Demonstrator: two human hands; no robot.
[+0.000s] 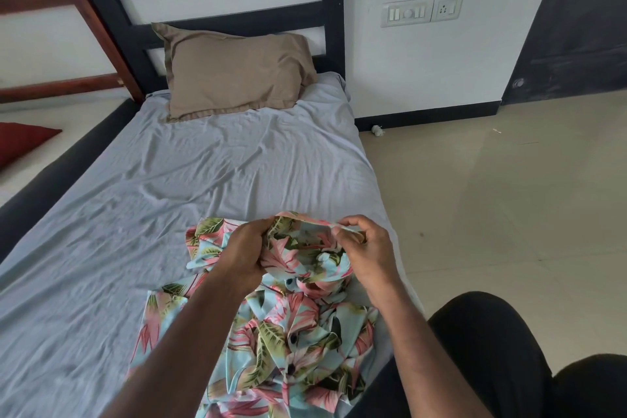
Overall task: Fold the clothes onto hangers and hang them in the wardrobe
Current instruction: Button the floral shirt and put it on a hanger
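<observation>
On the near end of the bed (142,180), seen from our head camera, we find a thin floral shirt (291,332) lying rumpled in soft folds, printed with pink and green leaves on pale blue. Our left hand (242,249) has its fingers curled tight around a bunched part of it. Our right hand (368,256) pinches the cloth's upper edge between thumb and fingertips. Beyond, the wrinkled grey sheet runs flat and bare up to a brown pillow (234,69). Smooth tiled floor (509,197) lies open beside the bed's right edge.
</observation>
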